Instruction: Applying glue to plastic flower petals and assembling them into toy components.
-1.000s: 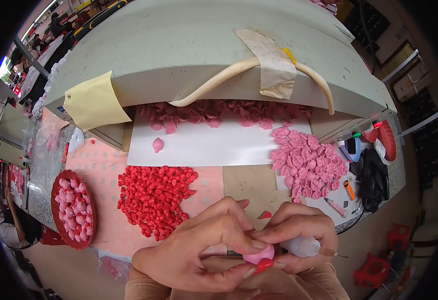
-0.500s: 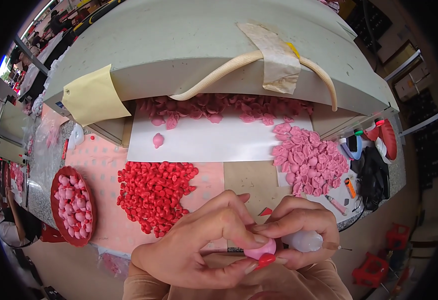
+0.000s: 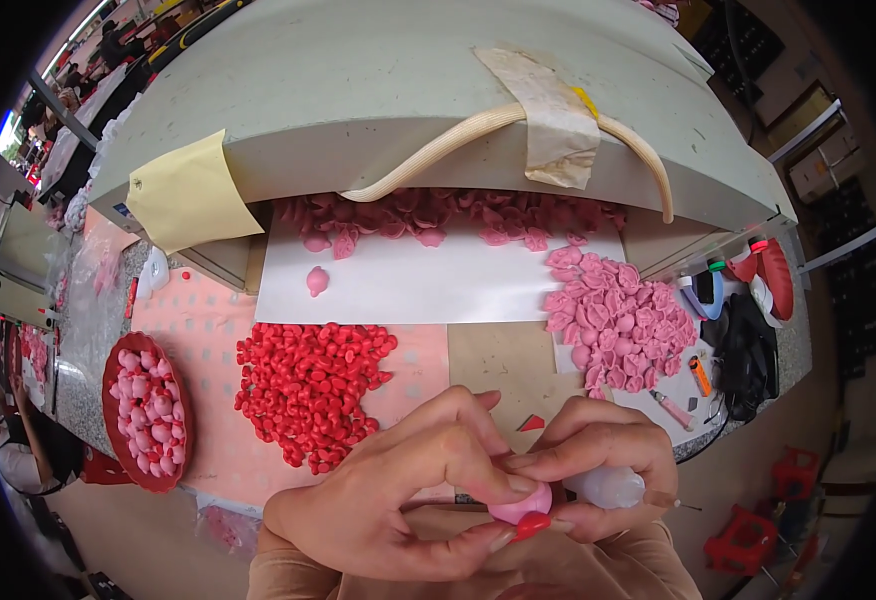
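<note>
Close in front of me, my left hand (image 3: 398, 490) pinches a small round pink piece (image 3: 518, 504) between thumb and fingers. A glossy red piece (image 3: 531, 525) lies against its lower side, where the fingertips of both hands meet. My right hand (image 3: 613, 445) is closed around a small translucent bottle (image 3: 615, 487) with a thin needle-like tip pointing right. The right thumb and forefinger also press at the pink and red pieces. My fingers hide part of the joint between them.
A heap of red pieces (image 3: 308, 395) lies ahead left, and a heap of pink shell-like pieces (image 3: 623, 325) ahead right. At the left stands a red bowl (image 3: 184, 440) of pink-and-red pieces. A grey metal hood (image 3: 378, 110) overhangs white paper (image 3: 408, 285). An orange lighter (image 3: 699, 376) lies right.
Both hands stay in nearly the same place, still holding the pink piece, the red piece and the bottle. Only slight finger shifts show.
</note>
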A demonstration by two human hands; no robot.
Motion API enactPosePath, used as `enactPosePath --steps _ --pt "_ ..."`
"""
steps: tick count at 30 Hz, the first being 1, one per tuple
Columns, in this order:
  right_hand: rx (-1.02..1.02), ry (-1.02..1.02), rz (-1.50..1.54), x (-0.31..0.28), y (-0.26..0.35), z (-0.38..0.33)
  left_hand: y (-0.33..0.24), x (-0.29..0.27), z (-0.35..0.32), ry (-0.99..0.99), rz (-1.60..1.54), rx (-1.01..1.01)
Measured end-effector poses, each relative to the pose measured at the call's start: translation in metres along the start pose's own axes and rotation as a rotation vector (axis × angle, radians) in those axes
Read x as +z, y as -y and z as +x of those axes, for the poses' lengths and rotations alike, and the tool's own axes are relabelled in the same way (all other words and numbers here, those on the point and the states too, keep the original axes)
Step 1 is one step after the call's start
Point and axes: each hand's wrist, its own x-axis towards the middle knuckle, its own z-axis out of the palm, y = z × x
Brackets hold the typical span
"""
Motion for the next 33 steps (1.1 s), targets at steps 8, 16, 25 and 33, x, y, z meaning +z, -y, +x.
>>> enactPosePath --steps 8,16,25,33 --pt "0.266 -0.044 0.248 -0.008 -0.059 0.022 0.06 -0.017 0.001 -0.159 -0.383 -0.303" --pt "0.509 -0.019 0.404 -0.013 -0.153 0.02 0.145 -0.033 -0.024 -0.202 -0.511 -0.535" --pt "0.58 -0.024 0.446 -0.012 -0.167 0.018 0.156 -0.035 -0.03 -0.175 -0.486 -0.609" --pt "0.548 -0.013 0.459 -0.012 -0.167 0.018 0.157 -0.035 -0.03 -0.199 -0.535 -0.615"
